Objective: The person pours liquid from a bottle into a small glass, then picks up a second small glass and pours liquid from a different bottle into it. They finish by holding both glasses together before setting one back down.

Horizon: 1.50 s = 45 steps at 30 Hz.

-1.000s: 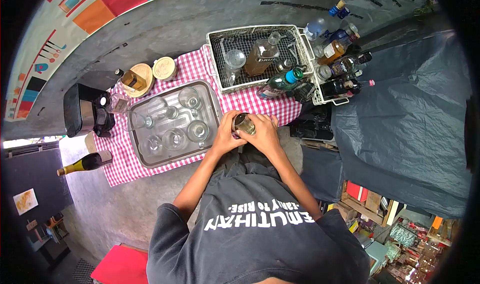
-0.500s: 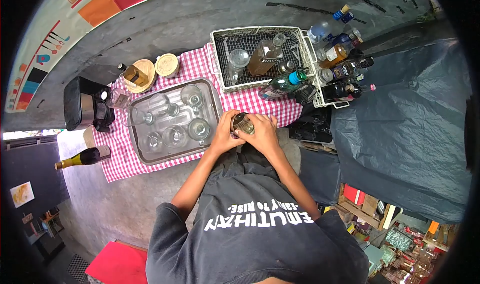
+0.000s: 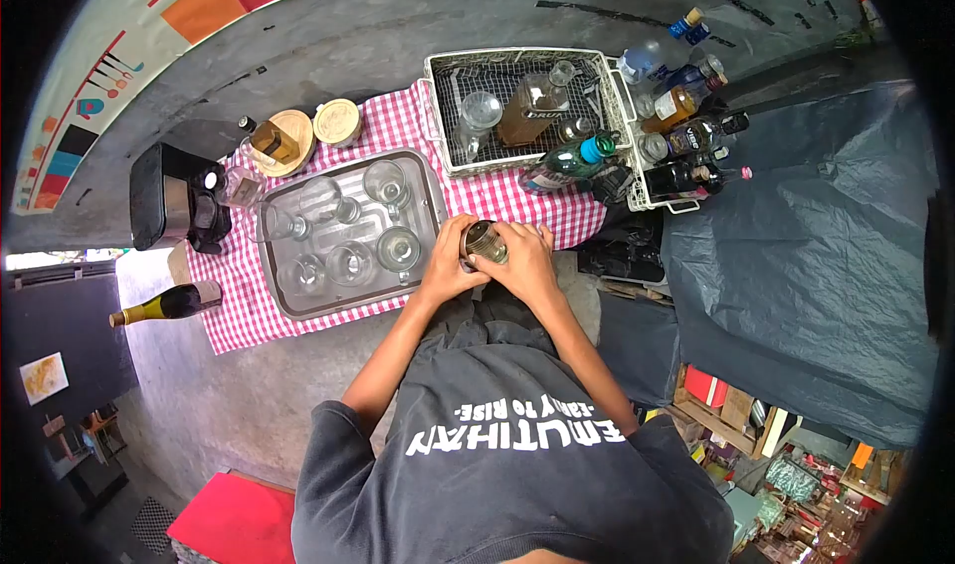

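Observation:
A small glass jar (image 3: 486, 242) with a dark round top is held between my two hands at the front edge of the checkered cloth. My left hand (image 3: 450, 263) wraps its left side. My right hand (image 3: 525, 262) closes round its right side, thumb across the front. What the jar contains is too small to tell. Just left of my hands, a grey-brown tray (image 3: 433, 188) holds several clear glasses, among them a glass mug (image 3: 398, 250).
A white wire basket (image 3: 438, 108) with bottles stands behind my hands. A green bottle (image 3: 567, 163) leans at its front right, with more bottles beyond. At the left are a wine bottle (image 3: 174, 303), a black appliance (image 3: 159, 198) and a lidded jar (image 3: 337, 122).
The view has shifted slightly, so the table items appear a little displaced. Both hands keep the same hold on the jar.

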Motion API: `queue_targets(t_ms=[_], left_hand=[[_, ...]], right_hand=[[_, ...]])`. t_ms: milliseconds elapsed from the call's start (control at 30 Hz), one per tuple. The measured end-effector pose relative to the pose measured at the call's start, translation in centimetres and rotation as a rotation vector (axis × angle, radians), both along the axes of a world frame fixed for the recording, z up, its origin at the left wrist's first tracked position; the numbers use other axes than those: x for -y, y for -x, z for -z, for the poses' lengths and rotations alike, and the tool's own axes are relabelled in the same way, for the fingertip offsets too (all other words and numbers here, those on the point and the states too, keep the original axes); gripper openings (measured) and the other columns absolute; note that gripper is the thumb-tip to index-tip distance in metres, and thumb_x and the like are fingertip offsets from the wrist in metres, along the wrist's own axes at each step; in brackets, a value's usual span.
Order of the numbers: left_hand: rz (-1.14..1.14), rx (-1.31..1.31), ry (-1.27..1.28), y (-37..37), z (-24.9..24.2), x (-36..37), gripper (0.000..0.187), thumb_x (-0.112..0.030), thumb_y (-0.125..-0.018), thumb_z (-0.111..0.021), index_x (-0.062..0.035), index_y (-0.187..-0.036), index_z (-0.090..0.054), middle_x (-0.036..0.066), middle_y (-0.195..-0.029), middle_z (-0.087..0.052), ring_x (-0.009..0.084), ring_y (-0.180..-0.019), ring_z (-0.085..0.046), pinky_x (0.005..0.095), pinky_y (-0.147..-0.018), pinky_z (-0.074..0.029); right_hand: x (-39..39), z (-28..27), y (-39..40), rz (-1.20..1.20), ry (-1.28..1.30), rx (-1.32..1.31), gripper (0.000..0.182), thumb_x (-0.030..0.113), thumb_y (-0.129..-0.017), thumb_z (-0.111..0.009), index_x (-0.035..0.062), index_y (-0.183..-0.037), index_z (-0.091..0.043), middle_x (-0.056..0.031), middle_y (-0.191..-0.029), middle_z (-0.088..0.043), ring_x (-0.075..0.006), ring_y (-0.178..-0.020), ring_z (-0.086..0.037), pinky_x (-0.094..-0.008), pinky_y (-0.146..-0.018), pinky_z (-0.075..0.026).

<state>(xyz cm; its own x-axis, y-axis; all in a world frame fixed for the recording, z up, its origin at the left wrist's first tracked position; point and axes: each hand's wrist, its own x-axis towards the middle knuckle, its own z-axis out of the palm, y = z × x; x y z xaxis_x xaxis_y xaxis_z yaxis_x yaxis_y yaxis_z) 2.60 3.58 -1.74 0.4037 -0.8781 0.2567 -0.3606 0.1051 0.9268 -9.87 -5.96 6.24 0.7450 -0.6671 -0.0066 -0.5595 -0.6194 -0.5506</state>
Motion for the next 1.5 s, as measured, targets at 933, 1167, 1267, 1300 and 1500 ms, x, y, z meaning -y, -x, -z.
queue_targets(t_ms=[933, 1167, 1267, 1300, 1500], left_hand=[[0.044, -0.012, -0.014, 0.5, 0.7, 0.8, 0.084, -0.02, -0.056, -0.082, 0.0015, -0.128, -0.045, 0.02, -0.122, -0.051, 0.0382, -0.117, -0.05, 0.0442, -0.101, -0.041], [0.05, -0.007, -0.019, 0.6, 0.5, 1.2, 0.085, -0.02, -0.055, -0.083, 0.0017, -0.128, -0.045, 0.02, -0.122, -0.051, 0.0381, -0.116, -0.051, 0.0437, -0.1, -0.042], [0.057, 0.001, -0.02, 0.6, 0.5, 1.4, 0.085, -0.02, -0.055, -0.083, 0.0018, -0.128, -0.045, 0.02, -0.123, -0.05, 0.0382, -0.116, -0.051, 0.0438, -0.1, -0.042], [0.06, 0.003, -0.019, 0.6, 0.5, 1.4, 0.085, -0.02, -0.055, -0.083, 0.0018, -0.128, -0.045, 0.02, -0.123, -0.05, 0.0382, -0.116, -0.051, 0.0438, -0.1, -0.042], [0.068, -0.025, -0.044, 0.6, 0.6, 1.5, 0.087, -0.021, -0.055, -0.083, 0.0018, -0.129, -0.043, 0.02, -0.123, -0.05, 0.0384, -0.117, -0.051, 0.0445, -0.101, -0.041]], right_hand=[[0.1, 0.6, 0.9, 0.062, 0.017, 0.022, 0.046, 0.039, -0.069, -0.08, 0.0074, -0.1, -0.067, -0.0085, -0.096, -0.067, -0.0292, -0.096, -0.061, -0.0494, -0.095, -0.035], [0.4, 0.2, 1.0, 0.062, 0.002, 0.027, 0.045, 0.039, -0.07, -0.079, 0.0068, -0.099, -0.067, -0.0092, -0.095, -0.067, -0.0292, -0.093, -0.061, -0.0493, -0.093, -0.034], [0.6, 0.1, 1.0, 0.065, -0.006, 0.016, 0.046, 0.04, -0.07, -0.079, 0.0067, -0.099, -0.067, -0.0097, -0.094, -0.067, -0.0296, -0.093, -0.061, -0.0504, -0.094, -0.034], [0.7, 0.2, 1.0, 0.067, 0.01, 0.012, 0.046, 0.04, -0.069, -0.079, 0.0069, -0.098, -0.067, -0.0095, -0.094, -0.066, -0.0301, -0.093, -0.061, -0.0484, -0.093, -0.035], [0.9, 0.2, 0.9, 0.067, -0.007, -0.017, 0.046, 0.04, -0.069, -0.079, 0.0066, -0.099, -0.067, -0.0105, -0.094, -0.066, -0.0306, -0.094, -0.061, -0.0496, -0.093, -0.035]])
